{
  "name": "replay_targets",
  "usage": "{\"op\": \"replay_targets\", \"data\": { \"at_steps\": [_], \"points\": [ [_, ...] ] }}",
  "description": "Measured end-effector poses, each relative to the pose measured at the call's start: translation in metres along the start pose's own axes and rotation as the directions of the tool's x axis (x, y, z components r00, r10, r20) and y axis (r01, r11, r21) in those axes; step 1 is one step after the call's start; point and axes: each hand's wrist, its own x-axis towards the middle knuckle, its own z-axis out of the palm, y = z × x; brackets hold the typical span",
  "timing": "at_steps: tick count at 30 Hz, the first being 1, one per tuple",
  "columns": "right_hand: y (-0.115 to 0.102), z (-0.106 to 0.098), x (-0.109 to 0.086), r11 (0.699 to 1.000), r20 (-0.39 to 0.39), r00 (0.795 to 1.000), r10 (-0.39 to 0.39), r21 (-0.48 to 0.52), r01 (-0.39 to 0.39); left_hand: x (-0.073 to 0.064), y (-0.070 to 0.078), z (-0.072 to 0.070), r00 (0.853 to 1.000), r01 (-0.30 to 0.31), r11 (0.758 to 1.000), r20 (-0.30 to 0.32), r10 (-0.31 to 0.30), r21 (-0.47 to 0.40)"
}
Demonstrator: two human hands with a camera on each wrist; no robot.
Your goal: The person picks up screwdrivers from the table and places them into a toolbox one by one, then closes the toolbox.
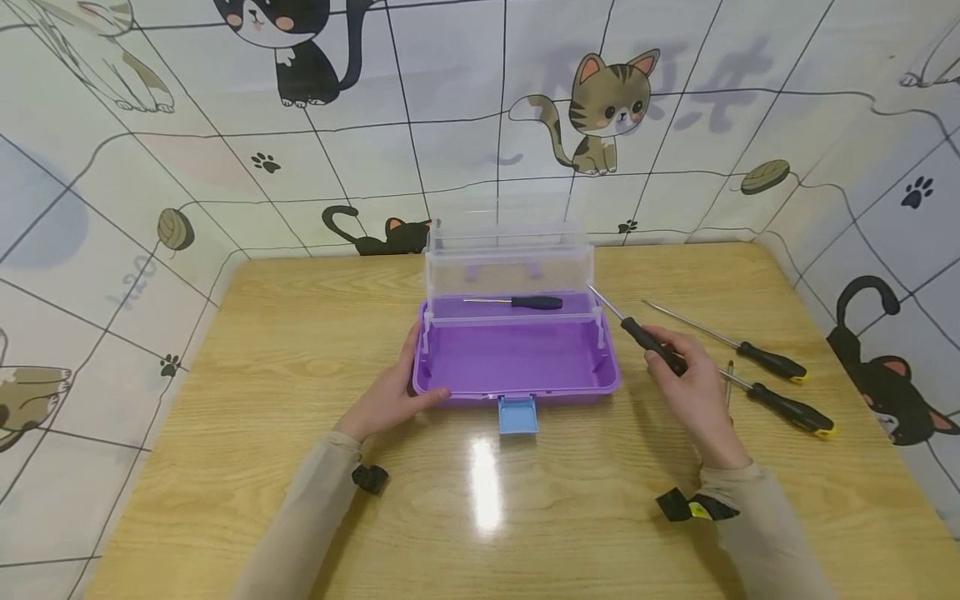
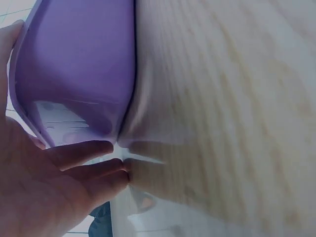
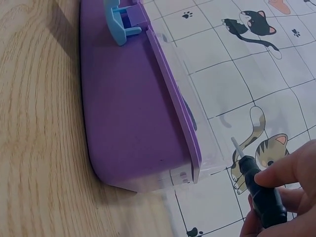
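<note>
A purple toolbox [image 1: 517, 358] sits on the table with its transparent lid [image 1: 510, 242] raised and its blue latch [image 1: 517, 416] hanging down in front. A small black-handled screwdriver [image 1: 536, 302] lies across the clear tray at the back of the box. My left hand [image 1: 390, 387] rests against the box's left front corner, thumb at the front rim; in the left wrist view its fingers [image 2: 81, 153] are fairly straight beside the purple wall. My right hand [image 1: 693, 392] grips another screwdriver [image 1: 652, 343] by its black handle, the metal shaft pointing up-left near the box's right rear corner.
To the right of my right hand lie two larger screwdrivers [image 1: 772, 360] with black handles and yellow ends. A thin slender tool [image 1: 729, 387] lies partly behind my right hand. A cat-patterned sheet [image 1: 450, 108] rises behind the wooden table [image 1: 300, 333].
</note>
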Motion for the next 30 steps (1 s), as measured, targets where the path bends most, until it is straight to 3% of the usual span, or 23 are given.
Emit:
{"op": "replay_targets", "data": {
  "at_steps": [5, 12, 13, 21, 30],
  "points": [
    [-0.001, 0.001, 0.002, 1.0, -0.006, 1.0, -0.02, 0.011, 0.02, 0.004, 0.0, -0.001, 0.999, -0.038, 0.999, -0.01, 0.038, -0.016],
    [-0.003, 0.001, 0.003, 0.999, -0.006, 0.999, -0.032, 0.025, 0.032, 0.017, 0.01, -0.004, 0.985, -0.17, 0.983, -0.027, 0.169, -0.066],
    [-0.003, 0.002, 0.003, 0.999, -0.007, 0.999, -0.032, 0.026, 0.033, 0.021, 0.005, -0.002, 0.985, -0.174, 0.983, -0.033, 0.172, -0.066],
    [-0.004, 0.006, 0.004, 0.998, -0.016, 0.999, -0.044, 0.037, 0.044, 0.022, 0.001, -0.001, 0.997, -0.078, 0.985, -0.006, 0.078, -0.152],
    [-0.007, 0.011, 0.009, 0.993, 0.0, 0.998, -0.069, 0.101, 0.068, 0.025, 0.002, -0.002, 0.995, -0.083, 0.977, 0.035, 0.092, -0.196]
  ]
}}
